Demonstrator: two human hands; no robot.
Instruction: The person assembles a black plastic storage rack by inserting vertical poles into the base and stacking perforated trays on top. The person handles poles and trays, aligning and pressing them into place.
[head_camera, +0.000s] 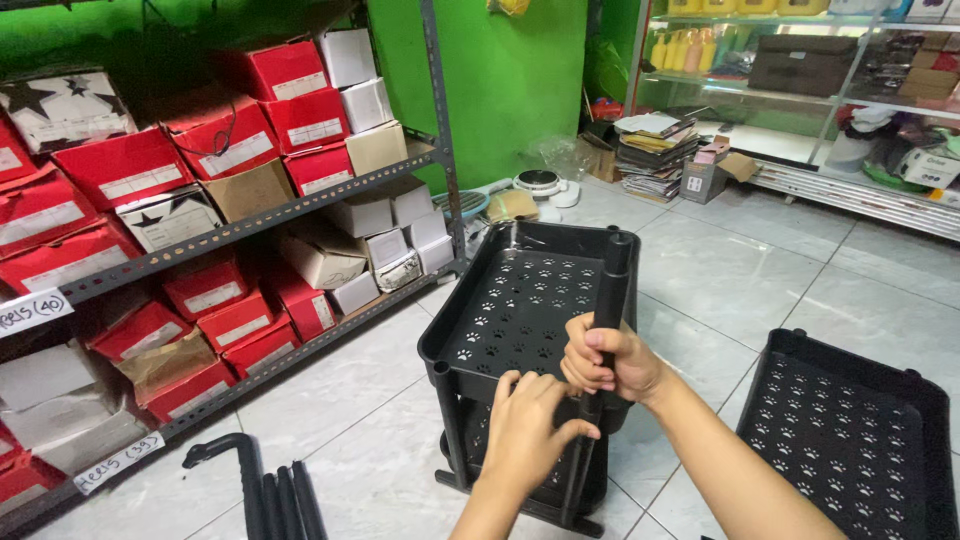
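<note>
Near the frame's centre: gripping and steadying a black plastic rack (520, 300) on the tiled floor (720, 280).
Right hand (605, 360): wrapping closed around a black upright pole (608, 300) at the rack's near right corner, fingers curled tight on it.
Left hand (525, 430): resting against the near rim of the top tray (525, 290), fingers bent and pressing on the edge, not closing around anything.
Rack position: standing upright, top tray perforated with paw-shaped holes, lower tier showing beneath.
Lying nearby: a loose black tray (850, 440) on the floor to the right; spare black poles (285, 500) and a curved handle piece (225, 455) to the lower left.
Standing at left: metal shelving (300, 205) carrying red and white shoe boxes (120, 165).
Risking: pole possibly going in crooked and jamming in its corner socket if pushed off-axis; tray likely tipping under uneven pressing; fingers possibly getting pinched between pole and rim.
</note>
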